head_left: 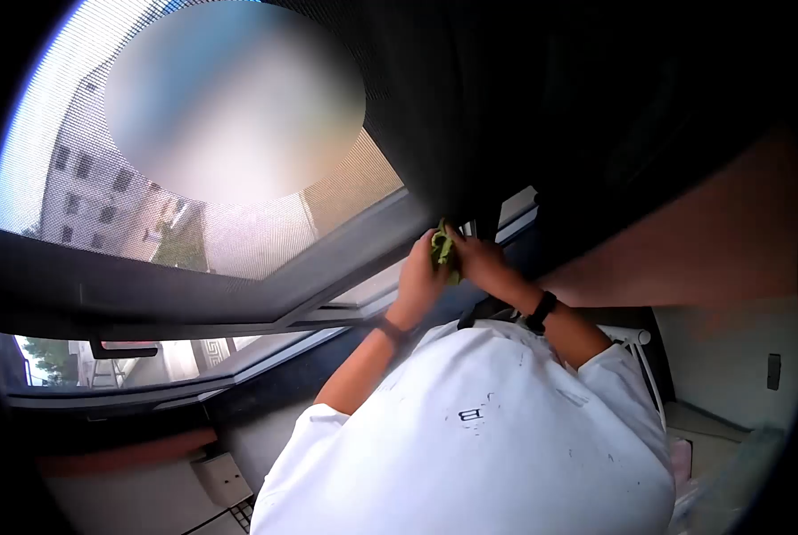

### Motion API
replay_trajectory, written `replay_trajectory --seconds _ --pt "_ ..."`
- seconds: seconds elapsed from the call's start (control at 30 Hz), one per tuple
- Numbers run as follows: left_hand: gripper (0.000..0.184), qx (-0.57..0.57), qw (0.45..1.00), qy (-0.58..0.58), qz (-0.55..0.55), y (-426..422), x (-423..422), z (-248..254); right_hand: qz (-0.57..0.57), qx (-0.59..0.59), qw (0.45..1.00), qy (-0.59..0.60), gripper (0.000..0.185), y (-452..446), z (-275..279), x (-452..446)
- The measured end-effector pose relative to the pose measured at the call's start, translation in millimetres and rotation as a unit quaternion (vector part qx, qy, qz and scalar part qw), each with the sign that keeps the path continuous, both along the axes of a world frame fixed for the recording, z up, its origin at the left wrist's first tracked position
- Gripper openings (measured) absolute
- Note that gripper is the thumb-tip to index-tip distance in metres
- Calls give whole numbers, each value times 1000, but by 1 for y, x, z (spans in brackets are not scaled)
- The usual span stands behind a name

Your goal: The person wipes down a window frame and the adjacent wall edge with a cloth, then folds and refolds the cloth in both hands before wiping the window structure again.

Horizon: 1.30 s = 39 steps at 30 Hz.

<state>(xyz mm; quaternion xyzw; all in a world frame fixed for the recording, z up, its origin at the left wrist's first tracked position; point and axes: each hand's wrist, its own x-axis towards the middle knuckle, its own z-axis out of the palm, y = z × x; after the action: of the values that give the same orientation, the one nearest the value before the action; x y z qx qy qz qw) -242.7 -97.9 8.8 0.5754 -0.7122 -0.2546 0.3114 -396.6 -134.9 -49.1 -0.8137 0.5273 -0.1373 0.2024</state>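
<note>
A crumpled green cloth [443, 252] is bunched up between my two hands, in front of my chest and close to the window frame. My left hand [418, 281] grips it from the left, with fingers curled round it. From the other side my right hand [485, 266] holds it too, its thumb at the upper part of the cloth. Part of the cloth is hidden behind my fingers. Both wrists wear dark bands.
A large mesh-screened window [274, 241] with a dark frame fills the upper left; buildings show through it. Below it is a window handle [124, 350]. Dark fabric [470, 98] hangs above my hands. A white metal rail [635, 337] stands at my right.
</note>
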Motion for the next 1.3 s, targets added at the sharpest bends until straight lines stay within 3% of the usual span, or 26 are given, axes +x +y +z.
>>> replay_trajectory --seconds 0.03,0.1,0.17,0.23,0.37,0.53,0.63,0.73,0.83,0.93,1.07,1.1,1.17,1.3 --pt "50 41 999 14 -28 4 1 -21 20 43 999 -9 70 5 -28 -1" --pt "52 24 998 9 -56 11 2 -39 0 36 998 43 70 19 -20 -2" --pt "55 0 1000 23 -19 15 2 -27 -13 -37 998 -58 68 24 2 -6" --pt "54 -9 994 112 -10 9 5 -14 -37 -116 981 -154 66 15 7 -2" --pt "51 -52 990 130 17 -9 3 -10 -28 -93 978 -182 64 2 -6 11" --pt "52 53 985 162 28 -3 -3 -36 -44 -107 992 -51 58 0 -27 3" --pt "51 20 981 175 75 2 -12 -48 -36 -142 989 -37 56 2 -31 -1" --pt "46 3 978 192 83 4 -13 -51 -36 -92 995 -30 50 -1 -26 5" --pt "41 -20 976 191 103 10 -7 -50 -65 -73 992 -75 48 2 -19 12" --pt "38 -52 959 246 132 23 6 -13 -22 -194 959 -203 52 10 29 25" --pt "33 -47 932 309 182 38 41 24 47 -156 966 -203 57 17 83 57" --pt "32 -86 925 311 202 39 48 18 67 -165 962 -205 57 13 82 70" --pt "31 -84 928 288 222 44 60 17 -11 -192 921 -339 58 8 60 99" --pt "32 -90 946 230 211 54 74 26 -60 -121 916 -378 58 17 44 125"
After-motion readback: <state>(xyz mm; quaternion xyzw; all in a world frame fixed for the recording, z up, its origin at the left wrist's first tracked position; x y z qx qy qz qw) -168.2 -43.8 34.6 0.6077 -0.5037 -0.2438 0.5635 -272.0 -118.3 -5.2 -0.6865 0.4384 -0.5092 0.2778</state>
